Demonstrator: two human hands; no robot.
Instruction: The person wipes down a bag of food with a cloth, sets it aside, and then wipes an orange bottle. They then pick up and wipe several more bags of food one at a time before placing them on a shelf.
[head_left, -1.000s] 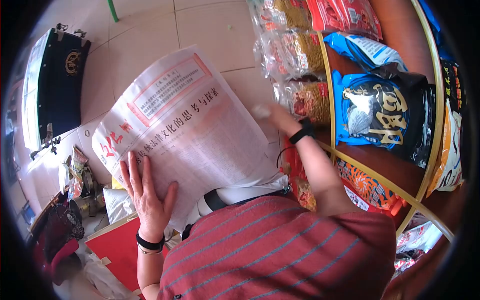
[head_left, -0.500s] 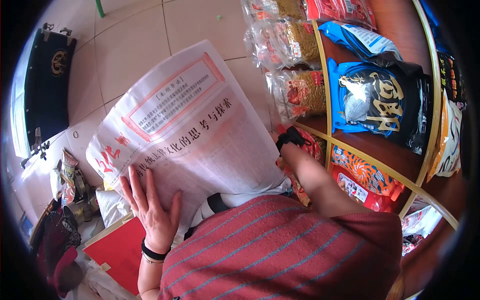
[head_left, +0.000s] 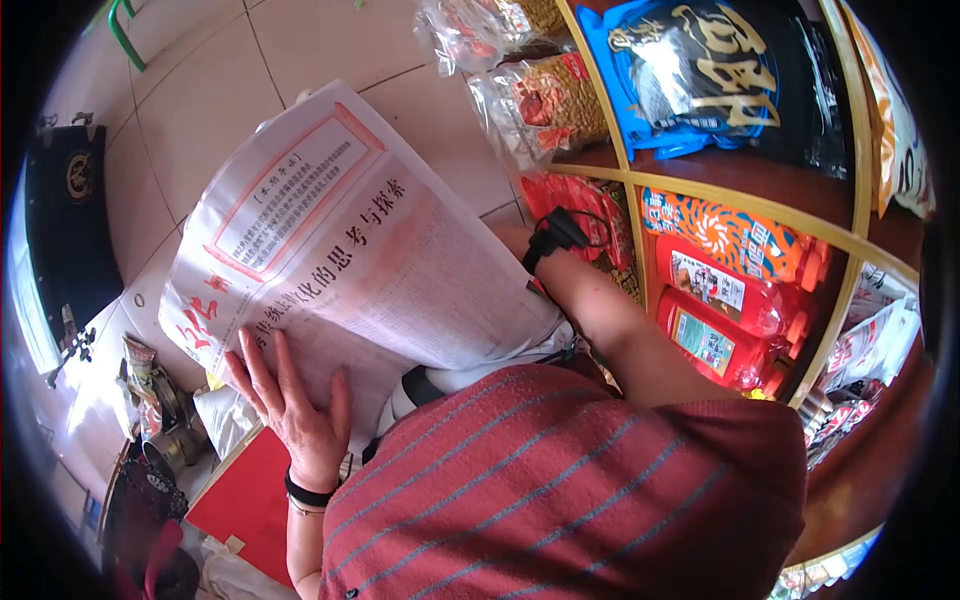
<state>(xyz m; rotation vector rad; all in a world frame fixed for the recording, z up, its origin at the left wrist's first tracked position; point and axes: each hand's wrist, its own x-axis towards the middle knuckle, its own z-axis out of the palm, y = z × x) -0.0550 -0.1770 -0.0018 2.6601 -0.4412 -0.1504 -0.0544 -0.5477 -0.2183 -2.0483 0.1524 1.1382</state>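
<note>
A newspaper with a red-framed box and large black Chinese headlines spreads before my body, its upper page slightly bowed. On its lower left part lies my left hand, fingers extended and apart, with a black band at the wrist. My right hand reaches behind the paper's right edge. Only a sliver near the wrist shows, and the fingers are hidden by the sheet. Around that wrist sits a black strap device. Below the paper is my red striped top.
Wooden shelves on the right hold a blue-black bag, an orange pack and red bottles. Bags of brown food stand beside them. A red board lies lower left; a dark case stands on the tiled floor.
The view has shifted, so the shelves appear higher and more red bottles show. The newspaper and my right wrist appear slightly further left. My left hand stays flat on the page.
</note>
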